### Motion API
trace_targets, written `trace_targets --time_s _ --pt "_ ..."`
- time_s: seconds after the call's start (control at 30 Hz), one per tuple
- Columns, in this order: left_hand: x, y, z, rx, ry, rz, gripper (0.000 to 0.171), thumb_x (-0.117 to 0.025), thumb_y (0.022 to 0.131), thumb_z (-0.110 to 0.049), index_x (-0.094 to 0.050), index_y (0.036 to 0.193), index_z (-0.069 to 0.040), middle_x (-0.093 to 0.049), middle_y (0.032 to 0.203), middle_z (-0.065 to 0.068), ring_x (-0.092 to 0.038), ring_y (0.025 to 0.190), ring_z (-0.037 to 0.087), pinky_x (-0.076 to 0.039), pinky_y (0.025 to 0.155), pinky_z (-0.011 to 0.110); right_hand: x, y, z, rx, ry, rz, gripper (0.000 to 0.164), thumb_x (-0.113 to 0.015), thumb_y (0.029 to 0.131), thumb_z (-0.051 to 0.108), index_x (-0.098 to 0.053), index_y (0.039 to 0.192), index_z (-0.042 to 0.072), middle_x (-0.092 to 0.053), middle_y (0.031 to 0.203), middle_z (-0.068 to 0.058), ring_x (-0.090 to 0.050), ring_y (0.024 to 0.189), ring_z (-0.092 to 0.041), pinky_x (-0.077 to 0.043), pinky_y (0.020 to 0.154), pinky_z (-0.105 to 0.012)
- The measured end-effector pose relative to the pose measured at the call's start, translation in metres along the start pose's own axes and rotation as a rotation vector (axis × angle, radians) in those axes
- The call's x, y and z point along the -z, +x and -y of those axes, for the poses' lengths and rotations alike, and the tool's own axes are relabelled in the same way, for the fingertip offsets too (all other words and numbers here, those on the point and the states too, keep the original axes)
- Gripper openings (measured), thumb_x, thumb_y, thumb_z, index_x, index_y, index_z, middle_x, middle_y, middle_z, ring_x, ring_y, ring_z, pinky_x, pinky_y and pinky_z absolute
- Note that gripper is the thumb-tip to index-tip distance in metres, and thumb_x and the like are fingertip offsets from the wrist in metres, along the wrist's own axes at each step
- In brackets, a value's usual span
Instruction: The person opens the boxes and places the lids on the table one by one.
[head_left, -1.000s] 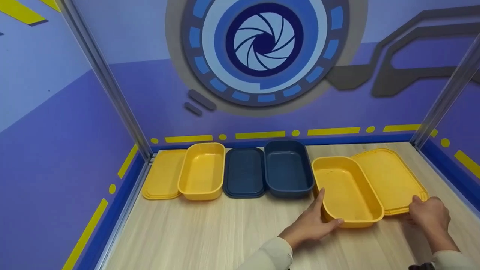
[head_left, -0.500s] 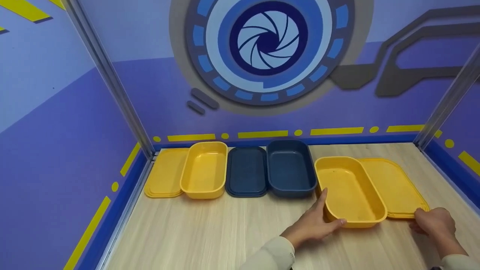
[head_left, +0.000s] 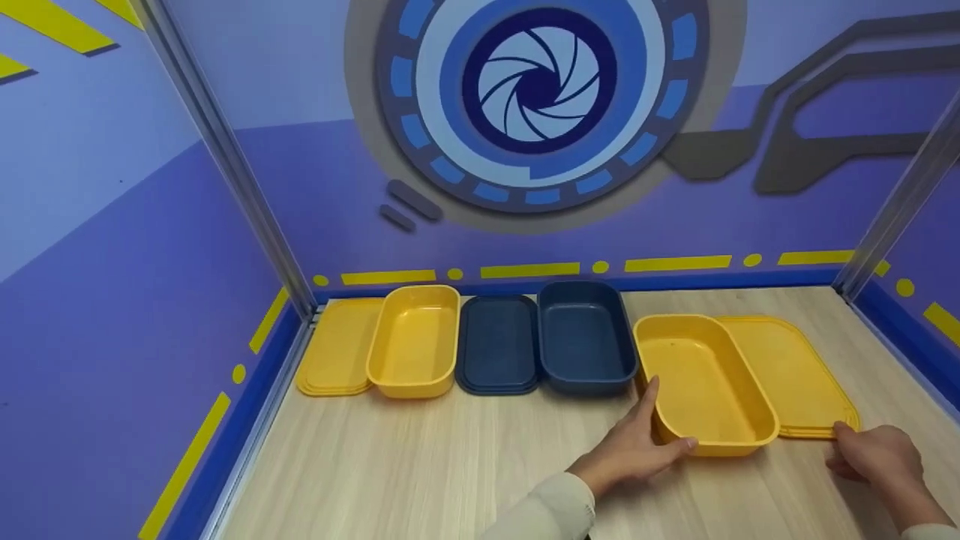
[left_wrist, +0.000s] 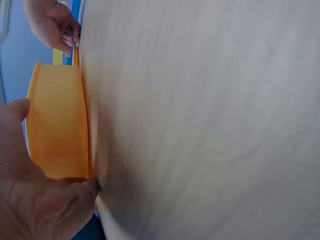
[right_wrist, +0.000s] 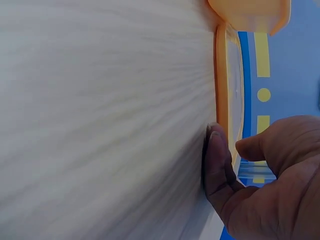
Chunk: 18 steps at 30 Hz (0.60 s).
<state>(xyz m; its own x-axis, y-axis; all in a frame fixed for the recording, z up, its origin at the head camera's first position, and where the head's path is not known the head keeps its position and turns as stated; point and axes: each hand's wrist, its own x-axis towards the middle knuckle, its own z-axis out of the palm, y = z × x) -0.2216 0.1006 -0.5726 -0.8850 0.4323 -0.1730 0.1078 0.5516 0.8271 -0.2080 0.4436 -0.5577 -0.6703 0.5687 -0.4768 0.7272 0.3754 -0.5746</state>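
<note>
My left hand (head_left: 634,446) holds a yellow food container (head_left: 705,386) at its near left corner. Its thumb lies by the front rim, the fingers along the left side; the left wrist view shows the thumb (left_wrist: 20,107) against the container's wall (left_wrist: 57,120). Right of the container lies a flat yellow lid (head_left: 799,375), its left edge hidden behind the container. My right hand (head_left: 881,454) is at the lid's near right corner. In the right wrist view its fingers (right_wrist: 217,160) touch the lid's edge (right_wrist: 222,85), while the thumb stands apart above.
Leftwards along the back stand a dark blue container (head_left: 587,337), a dark blue lid (head_left: 497,345), another yellow container (head_left: 415,341) and its neighbouring yellow lid (head_left: 337,349). Printed walls (head_left: 525,244) enclose the wooden table (head_left: 420,465) at back and sides.
The right-hand yellow lid has come down and turned to lie flat beside the container. My right hand has lowered with it and shifted slightly outward; the left hand keeps its hold.
</note>
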Motion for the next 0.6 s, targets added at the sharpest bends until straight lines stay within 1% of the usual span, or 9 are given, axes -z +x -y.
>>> trace_targets --time_s 0.17,0.3,0.37,0.4,0.47,0.5,0.53,0.57,0.6 --pt "-0.003 -0.004 -0.007 0.045 -0.03 -0.042 0.094 -0.072 0.095 -0.06 -0.013 0.168 -0.05 -0.037 0.172 -0.013 -0.046 0.155 0.014 -0.042 0.125 0.037 -0.005 0.0 -0.004 -0.066 0.063 0.049 0.044 -0.05 0.109 0.031 -0.063 0.094 -0.007 -0.064 0.065 -0.007 -0.065 0.063 -0.02 -0.061 0.062 -0.032" --pt "-0.007 -0.009 -0.015 0.09 -0.093 -0.121 0.101 -0.079 0.092 -0.051 -0.017 0.171 -0.036 -0.039 0.172 -0.008 -0.05 0.152 0.014 -0.042 0.124 0.035 -0.008 0.003 -0.004 -0.044 0.096 0.082 0.047 -0.054 0.109 0.036 -0.068 0.093 -0.006 -0.066 0.064 -0.005 -0.069 0.062 -0.018 -0.062 0.062 -0.033" --pt "-0.01 -0.01 -0.02 0.13 -0.117 -0.171 0.105 -0.082 0.089 -0.05 -0.02 0.171 -0.027 -0.048 0.167 -0.006 -0.055 0.146 0.013 -0.045 0.121 0.034 -0.008 0.006 -0.004 -0.017 0.103 0.103 0.048 -0.055 0.108 0.037 -0.07 0.09 -0.005 -0.068 0.063 -0.004 -0.071 0.061 -0.017 -0.063 0.062 -0.033" --pt "-0.011 -0.011 -0.022 0.15 -0.12 -0.191 0.098 -0.083 0.088 -0.049 -0.03 0.167 -0.022 -0.057 0.158 -0.005 -0.06 0.138 0.012 -0.048 0.117 0.033 -0.008 0.008 -0.004 -0.003 0.106 0.113 0.047 -0.055 0.108 0.036 -0.07 0.088 -0.004 -0.069 0.063 -0.004 -0.072 0.061 -0.017 -0.063 0.062 -0.033" --pt "-0.013 -0.012 -0.026 0.189 -0.13 -0.215 0.07 -0.084 0.087 -0.047 -0.057 0.143 -0.014 -0.073 0.124 -0.005 -0.07 0.11 0.01 -0.056 0.095 0.03 -0.007 0.012 -0.003 0.017 0.117 0.129 0.047 -0.056 0.108 0.035 -0.07 0.086 -0.004 -0.07 0.064 -0.004 -0.073 0.061 -0.017 -0.063 0.062 -0.033" --pt "-0.014 -0.012 -0.028 0.208 -0.141 -0.217 0.054 -0.084 0.088 -0.047 -0.067 0.125 -0.011 -0.075 0.104 -0.006 -0.07 0.092 0.009 -0.056 0.082 0.028 -0.007 0.014 -0.002 0.024 0.122 0.132 0.046 -0.055 0.108 0.035 -0.07 0.087 -0.004 -0.07 0.064 -0.004 -0.074 0.061 -0.017 -0.063 0.062 -0.033" --pt "-0.015 -0.012 -0.029 0.218 -0.152 -0.212 0.039 -0.083 0.089 -0.045 -0.071 0.104 -0.011 -0.071 0.085 -0.007 -0.065 0.076 0.009 -0.052 0.069 0.026 -0.007 0.016 -0.001 0.032 0.129 0.134 0.046 -0.055 0.108 0.034 -0.07 0.088 -0.005 -0.071 0.064 -0.004 -0.074 0.06 -0.018 -0.063 0.062 -0.033" --pt "-0.016 -0.011 -0.029 0.222 -0.167 -0.205 0.034 -0.083 0.09 -0.043 -0.069 0.084 -0.013 -0.064 0.07 -0.008 -0.058 0.063 0.008 -0.045 0.059 0.025 -0.008 0.018 0.0 0.033 0.139 0.134 0.046 -0.055 0.108 0.033 -0.069 0.089 -0.006 -0.071 0.063 -0.005 -0.074 0.06 -0.018 -0.064 0.062 -0.034" --pt "-0.018 -0.011 -0.03 0.224 -0.2 -0.195 0.037 -0.082 0.092 -0.041 -0.065 0.07 -0.015 -0.058 0.06 -0.008 -0.05 0.054 0.008 -0.039 0.053 0.024 -0.009 0.02 0.001 0.033 0.15 0.136 0.046 -0.054 0.109 0.033 -0.069 0.091 -0.007 -0.071 0.063 -0.005 -0.074 0.06 -0.018 -0.064 0.062 -0.034"
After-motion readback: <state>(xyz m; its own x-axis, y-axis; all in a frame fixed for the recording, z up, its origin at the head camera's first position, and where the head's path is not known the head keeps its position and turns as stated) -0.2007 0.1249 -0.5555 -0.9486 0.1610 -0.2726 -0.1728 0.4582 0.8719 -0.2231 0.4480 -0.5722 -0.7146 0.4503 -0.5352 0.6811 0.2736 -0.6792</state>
